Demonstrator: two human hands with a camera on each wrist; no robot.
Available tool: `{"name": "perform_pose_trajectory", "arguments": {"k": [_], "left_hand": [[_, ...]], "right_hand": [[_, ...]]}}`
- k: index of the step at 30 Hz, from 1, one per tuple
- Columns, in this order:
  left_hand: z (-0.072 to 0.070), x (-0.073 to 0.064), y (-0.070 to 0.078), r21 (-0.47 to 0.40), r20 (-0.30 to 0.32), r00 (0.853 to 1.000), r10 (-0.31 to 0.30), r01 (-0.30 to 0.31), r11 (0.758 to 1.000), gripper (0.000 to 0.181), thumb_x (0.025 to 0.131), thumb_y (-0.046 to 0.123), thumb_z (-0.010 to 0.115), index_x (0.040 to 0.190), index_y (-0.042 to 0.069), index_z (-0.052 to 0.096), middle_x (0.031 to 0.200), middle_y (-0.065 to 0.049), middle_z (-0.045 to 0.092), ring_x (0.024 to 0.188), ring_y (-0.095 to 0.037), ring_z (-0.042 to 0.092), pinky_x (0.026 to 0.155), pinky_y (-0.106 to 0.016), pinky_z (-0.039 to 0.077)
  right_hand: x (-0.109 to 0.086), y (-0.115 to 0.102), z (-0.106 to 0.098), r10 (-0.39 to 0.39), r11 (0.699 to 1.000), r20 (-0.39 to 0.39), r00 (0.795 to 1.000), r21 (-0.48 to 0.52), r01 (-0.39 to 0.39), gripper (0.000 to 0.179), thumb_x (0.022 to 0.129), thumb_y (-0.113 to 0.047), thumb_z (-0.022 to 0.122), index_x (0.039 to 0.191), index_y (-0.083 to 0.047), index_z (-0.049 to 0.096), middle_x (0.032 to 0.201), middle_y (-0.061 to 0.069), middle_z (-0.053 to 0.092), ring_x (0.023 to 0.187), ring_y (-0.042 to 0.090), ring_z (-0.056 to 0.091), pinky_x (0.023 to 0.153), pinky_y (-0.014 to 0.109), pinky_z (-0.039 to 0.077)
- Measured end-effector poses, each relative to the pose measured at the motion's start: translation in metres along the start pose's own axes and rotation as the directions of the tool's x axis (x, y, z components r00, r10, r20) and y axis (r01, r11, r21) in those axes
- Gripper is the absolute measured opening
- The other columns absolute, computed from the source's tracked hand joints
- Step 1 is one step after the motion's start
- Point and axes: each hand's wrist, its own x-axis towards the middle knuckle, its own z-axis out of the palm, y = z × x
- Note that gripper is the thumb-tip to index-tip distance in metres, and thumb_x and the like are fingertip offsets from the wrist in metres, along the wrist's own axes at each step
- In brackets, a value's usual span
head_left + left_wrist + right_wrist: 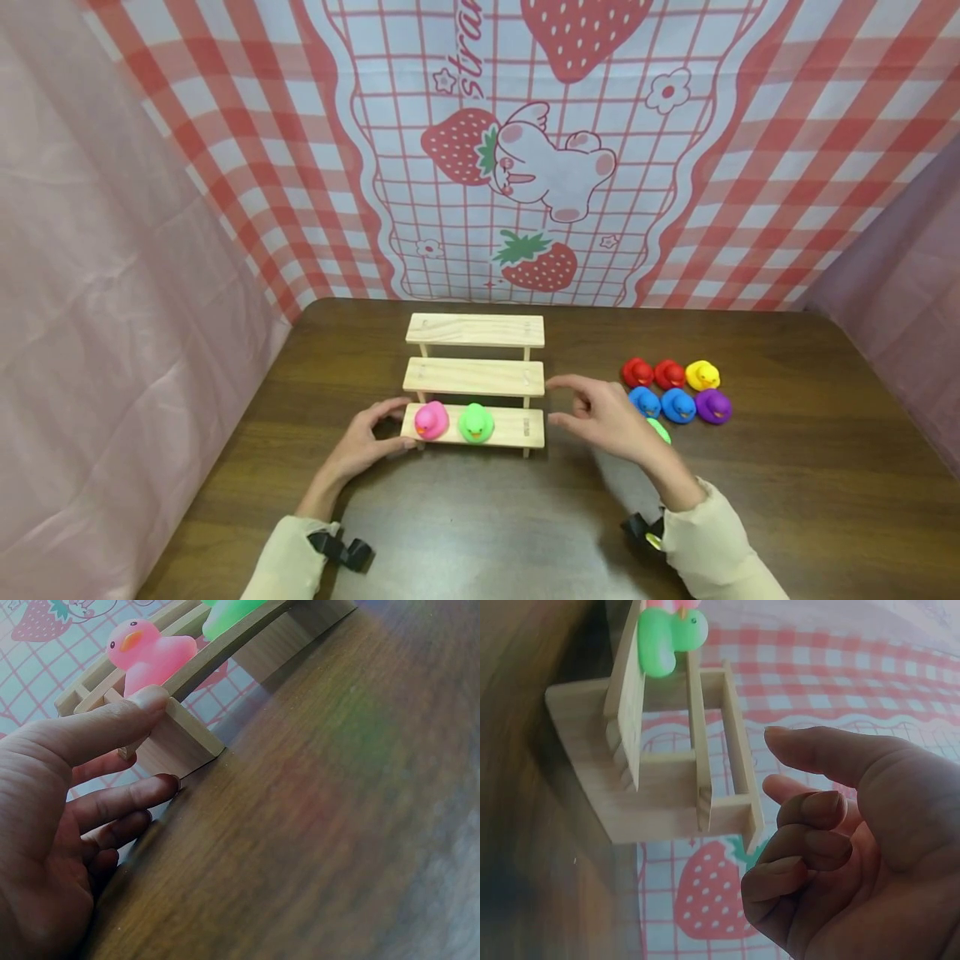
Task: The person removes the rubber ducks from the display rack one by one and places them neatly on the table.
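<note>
A three-step wooden display rack (474, 377) stands on the table. On its lowest step sit a pink rubber duck (431, 420) at the left and a green rubber duck (476, 423) beside it. My left hand (367, 443) is at the rack's left end. In the left wrist view its thumb touches the end of the lowest step, with the other fingers fairly straight alongside the side panel. My right hand (603, 417) is near the right end, apart from the wood and holding nothing. Its thumb and index finger reach forward, and its other fingers are bent.
Right of my right hand are red ducks (669, 374), a yellow duck (702, 375), blue ducks (678, 406) and a purple duck (714, 407). Another green duck (658, 430) is partly hidden by that hand. A strawberry-patterned cloth (517, 250) hangs behind the brown table (465, 533).
</note>
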Motion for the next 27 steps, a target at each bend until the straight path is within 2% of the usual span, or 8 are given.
{"name": "perform_pose_trajectory", "arguments": {"k": [14,19,27], "left_hand": [[0.0,-0.001,-0.002,0.002,-0.003,1.0,0.007,-0.007,1.0,0.058,0.077,0.011,0.085,0.131,0.003,0.063,0.102,-0.009,0.075,0.108,-0.008,0.06,0.104,-0.037,0.044],[0.0,0.0,-0.003,-0.002,-0.003,1.0,0.006,-0.006,1.0,0.058,0.077,0.011,0.085,0.13,0.003,0.063,0.101,-0.01,0.075,0.108,-0.008,0.06,0.104,-0.036,0.044],[0.0,-0.001,-0.002,0.008,-0.006,1.0,0.014,-0.014,1.0,0.059,0.077,0.01,0.086,0.13,0.002,0.063,0.101,-0.01,0.075,0.106,-0.009,0.06,0.103,-0.037,0.045]], "right_hand": [[0.02,-0.019,0.022,-0.023,0.999,0.064,0.998,0.033,0.021,0.037,0.085,-0.016,0.077,0.119,-0.007,0.068,0.053,-0.01,0.041,0.048,-0.001,0.037,0.053,0.02,0.037],[0.024,-0.024,0.031,-0.013,0.999,0.09,0.996,0.039,0.009,0.037,0.085,-0.016,0.077,0.12,-0.007,0.068,0.053,-0.01,0.044,0.047,-0.001,0.038,0.052,0.021,0.037],[0.028,-0.031,0.045,-0.049,0.997,0.117,0.992,0.07,0.041,0.038,0.084,-0.015,0.077,0.12,-0.006,0.068,0.052,-0.011,0.041,0.047,-0.003,0.035,0.052,0.019,0.038]]}}
